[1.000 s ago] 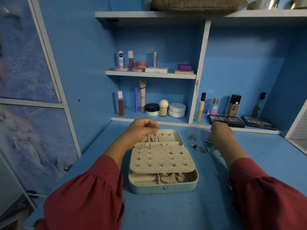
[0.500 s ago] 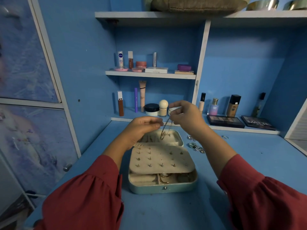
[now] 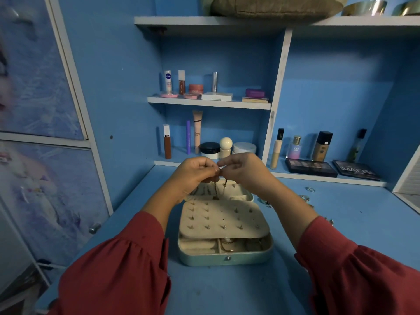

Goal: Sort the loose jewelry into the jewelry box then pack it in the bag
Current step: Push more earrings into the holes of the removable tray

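The jewelry box (image 3: 225,258), pale green outside with a cream lining, lies open on the blue desk (image 3: 227,292), its raised lid leaning away from the person. A cream stud panel (image 3: 223,218) dotted with small earrings covers most of the base; in the front compartments below it a few gold rings (image 3: 227,244) show. Above the far end of the box, both hands meet fingertip to fingertip. The left hand (image 3: 193,175) is curled, thumb and forefinger pinched on one end of a thin chain (image 3: 216,189); the right hand (image 3: 244,170) pinches the other end in the same manner, its remaining fingers tucked in. The chain's two ends hang down from the pinch points, side by side, over the lid; whether the lower ends touch the lining I cannot tell. To the right of the box, loose jewelry (image 3: 305,197) lies scattered on the desk, well apart from the hands. Dark red sleeves (image 3: 118,273) cover both forearms. Behind, a shelf (image 3: 209,103) carries cosmetics.
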The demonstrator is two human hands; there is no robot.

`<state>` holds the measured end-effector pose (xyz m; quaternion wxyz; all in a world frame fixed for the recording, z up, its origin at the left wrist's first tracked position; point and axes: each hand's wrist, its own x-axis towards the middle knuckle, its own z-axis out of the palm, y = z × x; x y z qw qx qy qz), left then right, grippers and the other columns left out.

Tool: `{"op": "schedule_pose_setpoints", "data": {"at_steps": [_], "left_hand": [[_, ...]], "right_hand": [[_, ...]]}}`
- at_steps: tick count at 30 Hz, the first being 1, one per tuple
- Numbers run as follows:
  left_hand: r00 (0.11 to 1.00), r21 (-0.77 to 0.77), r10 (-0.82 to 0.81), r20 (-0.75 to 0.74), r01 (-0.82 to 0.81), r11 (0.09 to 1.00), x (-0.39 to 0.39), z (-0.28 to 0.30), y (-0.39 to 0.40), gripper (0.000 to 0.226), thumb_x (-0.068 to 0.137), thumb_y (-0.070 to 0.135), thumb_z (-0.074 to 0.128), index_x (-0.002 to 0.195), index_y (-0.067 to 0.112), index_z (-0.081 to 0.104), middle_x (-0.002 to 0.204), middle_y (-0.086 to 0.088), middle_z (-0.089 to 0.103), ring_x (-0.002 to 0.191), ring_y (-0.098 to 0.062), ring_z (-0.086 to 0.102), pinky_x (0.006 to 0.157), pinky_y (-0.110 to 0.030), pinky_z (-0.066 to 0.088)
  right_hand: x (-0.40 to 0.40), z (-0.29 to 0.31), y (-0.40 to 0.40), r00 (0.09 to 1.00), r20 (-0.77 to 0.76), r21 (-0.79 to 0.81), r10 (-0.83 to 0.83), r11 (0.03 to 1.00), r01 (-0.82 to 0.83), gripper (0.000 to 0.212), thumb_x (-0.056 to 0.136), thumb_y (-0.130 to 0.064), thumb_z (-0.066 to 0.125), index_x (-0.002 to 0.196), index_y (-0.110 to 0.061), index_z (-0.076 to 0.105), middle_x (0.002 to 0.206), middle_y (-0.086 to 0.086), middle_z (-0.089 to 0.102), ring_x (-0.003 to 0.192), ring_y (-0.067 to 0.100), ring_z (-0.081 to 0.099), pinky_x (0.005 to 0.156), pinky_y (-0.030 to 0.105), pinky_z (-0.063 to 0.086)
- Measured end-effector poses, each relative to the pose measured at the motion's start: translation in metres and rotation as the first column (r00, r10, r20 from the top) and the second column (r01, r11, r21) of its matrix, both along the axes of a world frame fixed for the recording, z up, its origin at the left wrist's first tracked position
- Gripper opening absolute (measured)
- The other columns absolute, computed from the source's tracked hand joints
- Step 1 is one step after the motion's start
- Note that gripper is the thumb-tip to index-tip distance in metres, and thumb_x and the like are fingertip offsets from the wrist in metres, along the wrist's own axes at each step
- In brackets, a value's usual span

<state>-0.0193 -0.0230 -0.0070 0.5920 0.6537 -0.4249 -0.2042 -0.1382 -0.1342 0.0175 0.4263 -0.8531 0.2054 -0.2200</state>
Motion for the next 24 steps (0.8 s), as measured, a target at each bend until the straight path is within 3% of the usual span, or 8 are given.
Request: {"op": "schedule_pose_setpoints", "data": {"at_steps": [3,7,12,16,20,24], "left_hand": [[0.999,-0.018,0.045,0.009,-0.045,0.999,-0.001,0.001,-0.001,0.016,0.091,0.004,0.057,0.080,0.012,0.065,0.070,0.000,0.064,0.066,-0.007,0.061,0.070,-0.022,0.053],[0.987,-0.098,0.157,-0.032,-0.159,0.982,0.008,0.003,0.000,0.018,0.092,0.005,0.051,0.080,0.012,0.062,0.062,0.001,0.055,0.063,-0.012,0.052,0.065,-0.025,0.048],[0.959,-0.068,0.274,-0.068,-0.278,0.958,0.021,-0.001,0.002,0.010,0.091,0.011,0.059,0.085,0.010,0.066,0.062,0.000,0.053,0.060,-0.011,0.049,0.061,-0.023,0.046],[0.927,0.020,0.362,0.096,-0.366,0.931,0.027,-0.013,-0.002,0.004,0.085,0.011,0.068,0.085,0.007,0.069,0.076,0.002,0.066,0.066,-0.007,0.058,0.061,-0.014,0.046],[0.834,0.177,0.363,0.416,-0.466,0.867,0.029,-0.020,-0.010,0.014,0.084,0.016,0.065,0.072,0.023,0.065,0.083,0.008,0.068,0.081,-0.012,0.063,0.075,-0.030,0.053],[0.714,0.227,0.317,0.624,-0.554,0.801,0.022,-0.018,-0.015,0.008,0.086,0.019,0.059,0.080,0.023,0.060,0.087,0.002,0.064,0.083,-0.020,0.059,0.071,-0.031,0.050]], "right_hand": [[0.000,-0.003,0.001,0.999,-0.046,-0.059,0.009,0.998,-0.012,0.016,0.084,-0.011,0.066,0.097,-0.016,0.074,0.076,0.000,0.068,0.062,0.005,0.055,0.057,0.015,0.046],[-0.001,-0.008,-0.001,0.999,-0.038,0.043,0.017,0.999,-0.015,0.014,0.087,-0.018,0.067,0.094,-0.009,0.075,0.076,-0.001,0.070,0.045,-0.006,0.048,0.044,0.009,0.036],[0.000,-0.011,-0.004,0.998,-0.060,0.123,0.002,0.992,0.005,0.010,0.087,-0.016,0.064,0.092,-0.015,0.073,0.072,-0.008,0.069,0.054,-0.002,0.052,0.044,0.009,0.038],[0.003,-0.020,-0.006,0.992,-0.124,0.070,-0.031,0.997,0.040,0.008,0.086,-0.015,0.064,0.088,-0.022,0.068,0.075,-0.003,0.073,0.061,0.006,0.056,0.046,0.016,0.042],[0.005,-0.029,-0.007,0.984,-0.171,-0.117,-0.057,0.992,0.037,0.013,0.087,-0.018,0.062,0.080,-0.022,0.072,0.082,-0.003,0.072,0.076,0.011,0.063,0.067,0.024,0.052],[0.008,-0.034,-0.007,0.973,-0.216,-0.219,-0.084,0.975,0.036,0.016,0.087,-0.017,0.060,0.085,-0.022,0.075,0.092,-0.003,0.069,0.084,0.013,0.061,0.060,0.018,0.045]]}}
